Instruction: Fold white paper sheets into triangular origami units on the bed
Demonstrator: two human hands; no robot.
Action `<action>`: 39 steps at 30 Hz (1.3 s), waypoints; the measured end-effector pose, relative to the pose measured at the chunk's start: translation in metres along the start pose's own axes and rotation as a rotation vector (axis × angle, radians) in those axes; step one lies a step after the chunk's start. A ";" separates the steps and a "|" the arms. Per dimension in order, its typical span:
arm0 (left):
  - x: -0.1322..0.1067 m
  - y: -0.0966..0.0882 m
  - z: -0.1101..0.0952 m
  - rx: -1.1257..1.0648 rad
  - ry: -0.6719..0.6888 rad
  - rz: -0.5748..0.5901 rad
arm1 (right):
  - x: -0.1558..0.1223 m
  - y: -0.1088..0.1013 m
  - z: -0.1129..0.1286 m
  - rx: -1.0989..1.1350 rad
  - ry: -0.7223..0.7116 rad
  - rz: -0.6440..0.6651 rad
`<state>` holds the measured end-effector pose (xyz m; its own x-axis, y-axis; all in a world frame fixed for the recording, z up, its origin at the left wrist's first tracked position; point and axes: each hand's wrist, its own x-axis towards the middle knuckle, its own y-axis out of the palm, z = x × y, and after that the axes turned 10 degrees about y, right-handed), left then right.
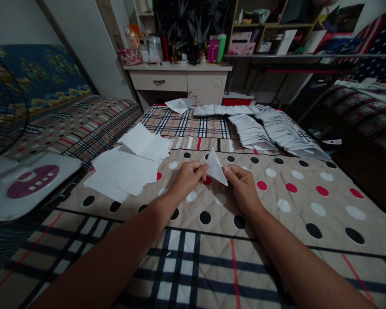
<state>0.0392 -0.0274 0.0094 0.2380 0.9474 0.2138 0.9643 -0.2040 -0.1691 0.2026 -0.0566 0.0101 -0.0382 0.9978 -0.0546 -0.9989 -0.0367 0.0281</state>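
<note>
The left hand and right hand each pinch the folded paper between thumb and fingers over the bedspread, right of the loose sheets; edges should ideally stay aligned while creases are pressed flat.

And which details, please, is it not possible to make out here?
Head view:
Folded paper: underside turned away from the camera.
Loose sheets: count hidden, upper ones cover others.
Purple box: any print is too small and dim.
White panel with purple oval: cut off by the left edge.
</note>
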 end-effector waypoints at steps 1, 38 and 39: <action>0.000 0.000 0.001 0.002 0.004 0.004 | 0.001 0.000 -0.001 0.014 0.002 0.010; -0.013 0.000 -0.016 0.586 0.710 0.090 | 0.000 0.000 0.002 -0.092 0.021 -0.091; -0.012 0.000 -0.015 0.540 0.683 0.067 | -0.001 0.000 0.002 -0.097 0.021 -0.086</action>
<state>0.0376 -0.0423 0.0210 0.4763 0.5476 0.6879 0.8001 0.0546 -0.5974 0.2030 -0.0571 0.0125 0.0478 0.9962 -0.0733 -0.9963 0.0423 -0.0745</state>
